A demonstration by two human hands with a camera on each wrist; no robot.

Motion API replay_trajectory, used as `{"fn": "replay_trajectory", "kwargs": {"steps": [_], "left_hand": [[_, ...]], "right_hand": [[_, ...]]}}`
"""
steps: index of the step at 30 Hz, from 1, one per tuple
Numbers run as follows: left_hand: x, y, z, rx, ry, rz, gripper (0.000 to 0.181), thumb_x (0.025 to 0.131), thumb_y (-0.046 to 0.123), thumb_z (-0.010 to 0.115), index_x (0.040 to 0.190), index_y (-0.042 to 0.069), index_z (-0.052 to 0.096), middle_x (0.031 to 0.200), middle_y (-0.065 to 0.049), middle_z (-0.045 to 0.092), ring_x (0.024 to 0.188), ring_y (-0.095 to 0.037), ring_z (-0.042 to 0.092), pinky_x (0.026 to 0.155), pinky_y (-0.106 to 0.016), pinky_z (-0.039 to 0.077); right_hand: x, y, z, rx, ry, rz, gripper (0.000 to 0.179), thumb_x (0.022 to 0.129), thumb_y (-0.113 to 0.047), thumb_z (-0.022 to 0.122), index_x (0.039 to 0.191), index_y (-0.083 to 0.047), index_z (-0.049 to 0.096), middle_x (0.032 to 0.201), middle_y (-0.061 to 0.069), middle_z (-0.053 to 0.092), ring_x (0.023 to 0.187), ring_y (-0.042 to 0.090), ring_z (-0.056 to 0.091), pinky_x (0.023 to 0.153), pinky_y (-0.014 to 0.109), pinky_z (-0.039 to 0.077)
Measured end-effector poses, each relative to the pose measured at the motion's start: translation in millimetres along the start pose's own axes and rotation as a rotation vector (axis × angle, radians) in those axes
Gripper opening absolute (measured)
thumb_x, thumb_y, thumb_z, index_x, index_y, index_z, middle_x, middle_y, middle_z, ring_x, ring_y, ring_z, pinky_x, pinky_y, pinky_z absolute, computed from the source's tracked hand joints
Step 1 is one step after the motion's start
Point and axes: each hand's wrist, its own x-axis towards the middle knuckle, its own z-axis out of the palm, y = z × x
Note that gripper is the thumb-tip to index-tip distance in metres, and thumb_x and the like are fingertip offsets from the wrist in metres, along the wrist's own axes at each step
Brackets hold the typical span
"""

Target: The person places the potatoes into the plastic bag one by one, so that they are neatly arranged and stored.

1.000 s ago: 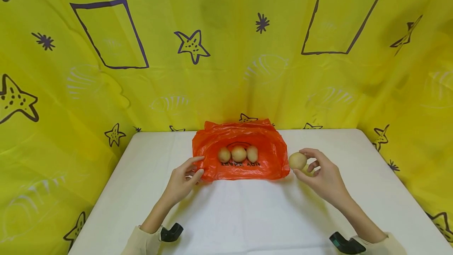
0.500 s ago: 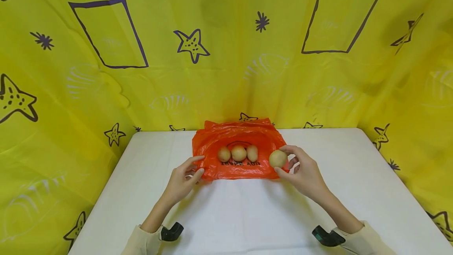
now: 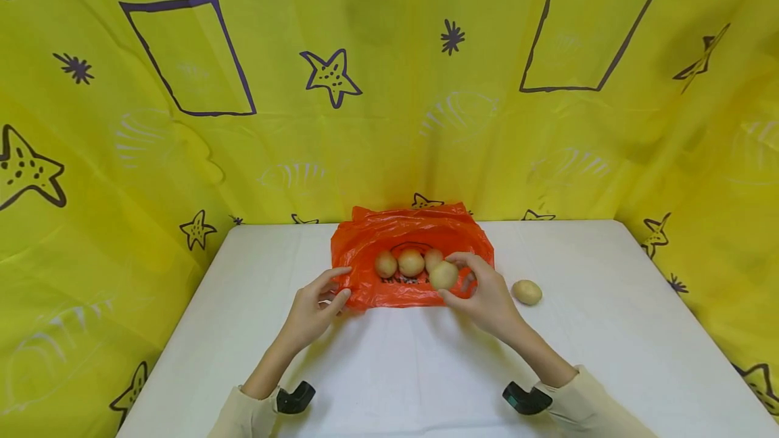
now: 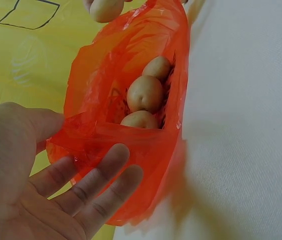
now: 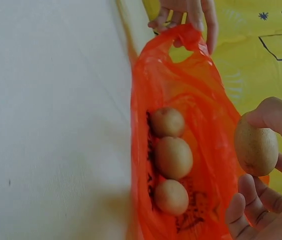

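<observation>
A red plastic bag (image 3: 359,293) lies at the back of the white table with its mouth open toward me. Inside it sit three potatoes (image 3: 410,263) in a row, the right one partly hidden in the head view. My left hand (image 3: 309,313) holds the bag's left edge between thumb and fingers. Over the bag's right part, my right hand (image 3: 489,299) pinches another potato (image 3: 444,276) between thumb and fingertips. That held potato (image 5: 255,145) also shows in the right wrist view, above the bag.
One loose potato (image 3: 527,292) rests on the white table (image 3: 389,377), right of the bag and near my right forearm. A yellow curtain (image 3: 389,140) with dark drawings stands behind and at both sides of the table.
My right hand has moved left with its potato, from beside the bag to over its right part. This uncovers the loose potato on the table. My left hand stays at the bag's edge.
</observation>
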Motion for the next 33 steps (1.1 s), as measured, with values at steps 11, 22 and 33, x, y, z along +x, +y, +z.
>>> {"fn": "replay_trajectory", "kwargs": {"steps": [11, 22, 33], "left_hand": [[-0.5, -0.2, -0.3, -0.016, -0.001, -0.004, 0.036, 0.097, 0.01, 0.072, 0.132, 0.011, 0.065, 0.098, -0.01, 0.076, 0.079, -0.024, 0.074, 0.065, -0.024, 0.059], [-0.5, -0.2, -1.1, -0.007, -0.005, -0.025, 0.037, 0.097, 0.01, 0.072, 0.133, 0.012, 0.065, 0.098, -0.01, 0.076, 0.079, -0.023, 0.074, 0.064, -0.024, 0.059], [-1.3, 3.4, -1.7, 0.014, -0.009, -0.035, 0.039, 0.097, 0.009, 0.072, 0.135, 0.012, 0.065, 0.097, -0.009, 0.075, 0.079, -0.025, 0.074, 0.066, -0.024, 0.059]], "right_hand": [[8.0, -2, 35, 0.068, -0.054, 0.052, 0.052, 0.08, -0.016, 0.089, 0.125, -0.011, 0.064, 0.109, 0.002, 0.066, 0.073, 0.018, 0.057, 0.062, 0.024, 0.048], [9.1, 7, 64, 0.127, -0.079, 0.079, 0.051, 0.078, -0.013, 0.09, 0.123, -0.012, 0.064, 0.1, 0.003, 0.064, 0.068, 0.017, 0.054, 0.059, 0.024, 0.046], [8.9, 7, 87, 0.087, -0.099, 0.106, 0.05, 0.079, -0.012, 0.089, 0.123, -0.009, 0.066, 0.101, 0.002, 0.066, 0.061, 0.016, 0.055, 0.055, 0.024, 0.046]]}}
